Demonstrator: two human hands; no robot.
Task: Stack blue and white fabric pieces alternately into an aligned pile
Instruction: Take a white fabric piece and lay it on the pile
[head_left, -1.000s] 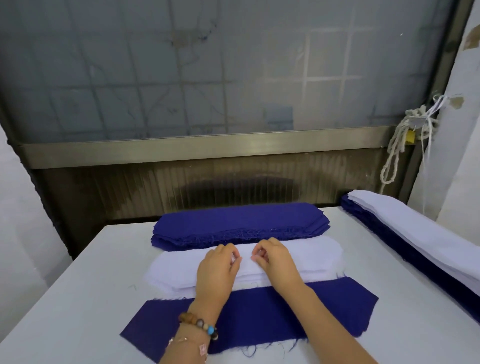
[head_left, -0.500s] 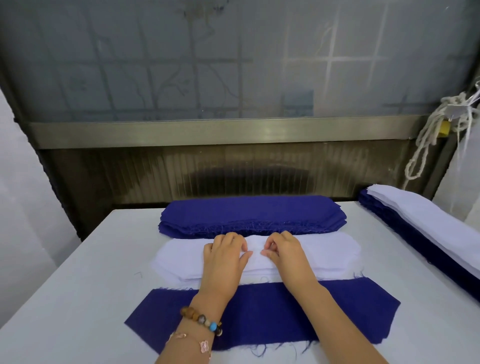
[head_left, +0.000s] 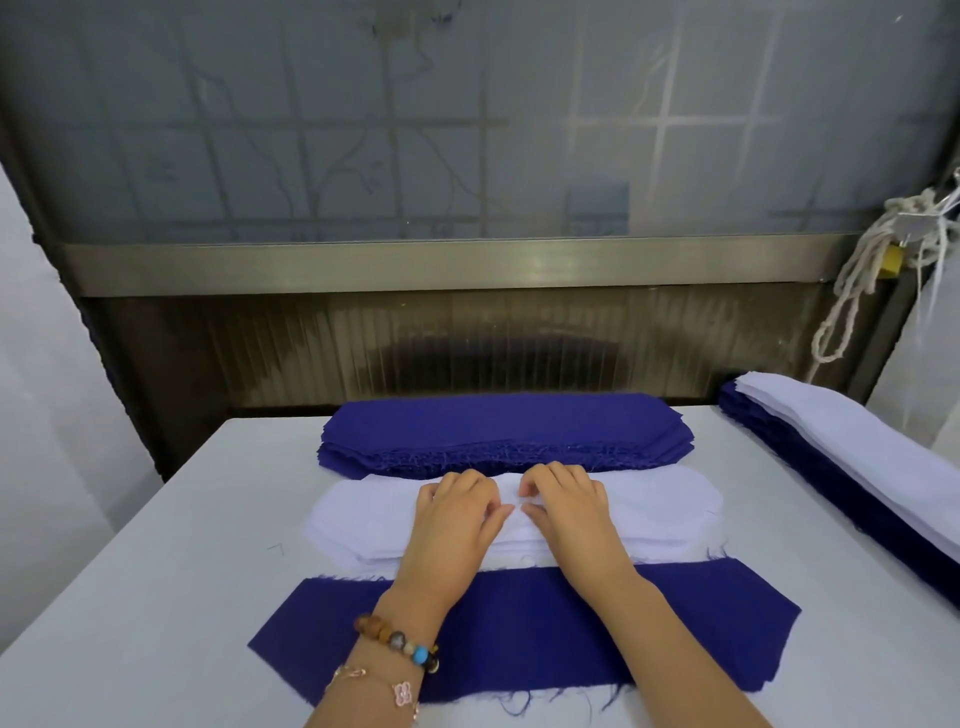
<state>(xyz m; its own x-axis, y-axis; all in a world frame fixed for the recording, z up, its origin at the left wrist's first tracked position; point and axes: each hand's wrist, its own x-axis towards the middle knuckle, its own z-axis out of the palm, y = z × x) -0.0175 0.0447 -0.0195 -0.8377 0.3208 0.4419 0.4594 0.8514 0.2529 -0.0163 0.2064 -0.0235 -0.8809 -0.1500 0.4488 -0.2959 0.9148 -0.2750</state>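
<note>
Two grips, both narrow: left hand (head_left: 457, 519) and right hand (head_left: 569, 514) lie side by side, fingers curled, each pinching the top layer of the white stack (head_left: 660, 512) at frame centre. Blue stack (head_left: 498, 431) lies just behind it, touching its far edge. Single blue piece (head_left: 519, 634) lies flat lower centre, under both forearms; lower edge frayed. Blue-and-white pile (head_left: 831, 441) runs along the right edge of the worktop (head_left: 156, 597). Beaded bracelet (head_left: 397, 642) on left wrist.
</note>
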